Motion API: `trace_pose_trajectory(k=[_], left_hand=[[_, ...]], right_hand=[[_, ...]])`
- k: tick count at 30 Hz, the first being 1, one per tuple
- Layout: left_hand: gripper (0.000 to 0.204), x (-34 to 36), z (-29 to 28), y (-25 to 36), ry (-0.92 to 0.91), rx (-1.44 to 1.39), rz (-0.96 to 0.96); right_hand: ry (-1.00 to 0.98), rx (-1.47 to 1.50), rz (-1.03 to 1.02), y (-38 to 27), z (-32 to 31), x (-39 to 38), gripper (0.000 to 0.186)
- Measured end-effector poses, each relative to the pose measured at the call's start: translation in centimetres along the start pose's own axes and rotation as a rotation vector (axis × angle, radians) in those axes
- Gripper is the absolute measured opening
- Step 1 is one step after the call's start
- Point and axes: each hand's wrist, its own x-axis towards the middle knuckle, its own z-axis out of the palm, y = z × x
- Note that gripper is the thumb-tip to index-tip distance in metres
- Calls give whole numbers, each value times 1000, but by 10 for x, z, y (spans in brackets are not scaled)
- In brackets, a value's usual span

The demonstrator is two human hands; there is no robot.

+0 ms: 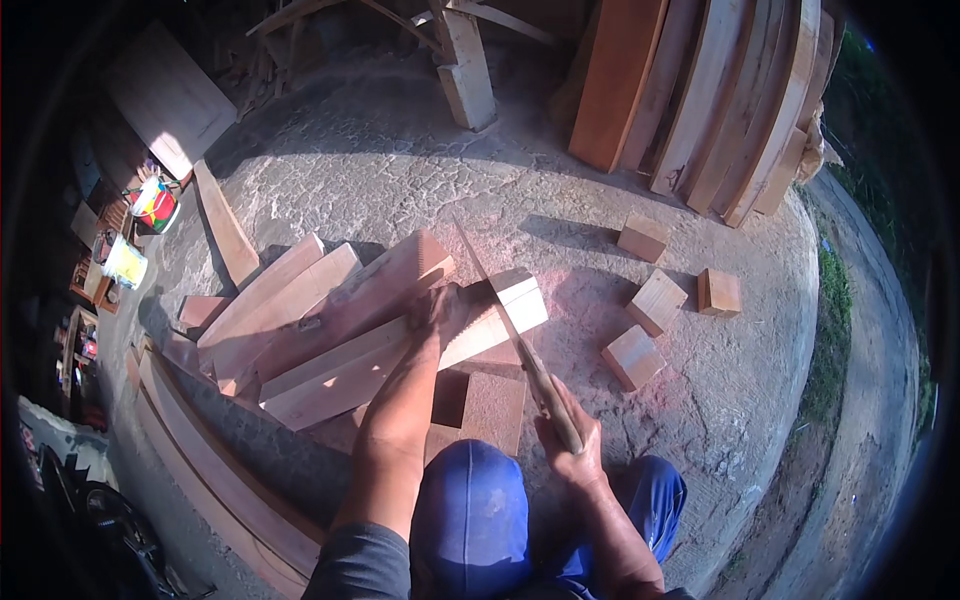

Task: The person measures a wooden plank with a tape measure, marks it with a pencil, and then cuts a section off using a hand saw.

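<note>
Handsaw point(525, 350), centre of the frame, its blade slanting across a thick wooden beam point(350, 375) near the beam's sunlit right end; the depth of the blade in the wood cannot be told. Right hand point(575, 445): fingers wrapped around the saw's handle. Left hand point(435, 312): resting on the beam, left of the blade; shadow obscures whether its fingers are spread or together. The left forearm covers part of the beam, and knees in blue trousers point(470, 515) rise close below, at lower centre. Other beams point(290, 310) lie alongside, left of centre. Four small wooden blocks point(658, 302) sit on the concrete floor point(740, 410), right of centre, beside pinkish sawdust point(585, 300). Upper right: a row of large planks point(690, 100). Upper centre: a post point(468, 92). Lower left: long curved boards point(205, 455) and a dark wheel point(120, 515). Left edge: two buckets, one red and green point(155, 205), one yellow and white point(125, 262); their coloured labels bear print too small to read.
</note>
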Motion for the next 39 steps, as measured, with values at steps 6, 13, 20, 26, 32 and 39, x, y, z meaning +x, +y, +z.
trace_pose_trajectory(k=[6, 13, 20, 26, 32, 39], left_hand=[[24, 15, 29, -8, 41, 17, -5], [25, -29, -36, 24, 1, -86, -10], [30, 22, 50, -14, 42, -257, -68], [27, -26, 11, 7, 2, -76, 7], [26, 33, 90, -23, 67, 601, 280], [22, 10, 63, -15, 183, -10, -13]], right_hand=[[1, -14, -23, -56, -59, -100, 52], [-32, -66, -28, 1, 36, 80, 61], [-19, -55, 4, -42, -68, -117, 55], [-33, 4, 93, -10, 31, 73, 62], [-64, 53, 57, -17, -29, -42, 63], [7, 91, -18, -54, -31, -33, 60]])
